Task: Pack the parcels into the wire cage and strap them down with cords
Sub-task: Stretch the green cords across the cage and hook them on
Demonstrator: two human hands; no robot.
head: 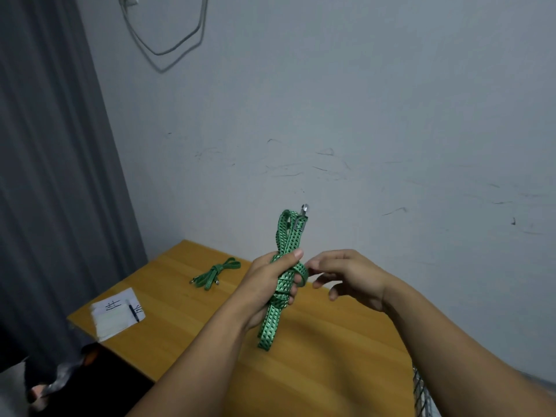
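Note:
My left hand (270, 284) grips a bundled green elastic cord (287, 236) around its middle, holding it upright above the wooden table (192, 335). A metal hook (302, 216) sticks out at the bundle's top. My right hand (346, 275) is just to the right, fingers spread, its fingertips at the wrap around the bundle's middle. A second knotted green cord (216, 273) lies on the table to the far left. A corner of the wire cage (421, 392) shows at the lower right. No parcels are in view.
A white paper pad (115, 314) with a black pen lies near the table's left corner. A grey curtain (51, 176) hangs on the left. The wall (361, 115) stands directly behind the table, with cables hanging on it.

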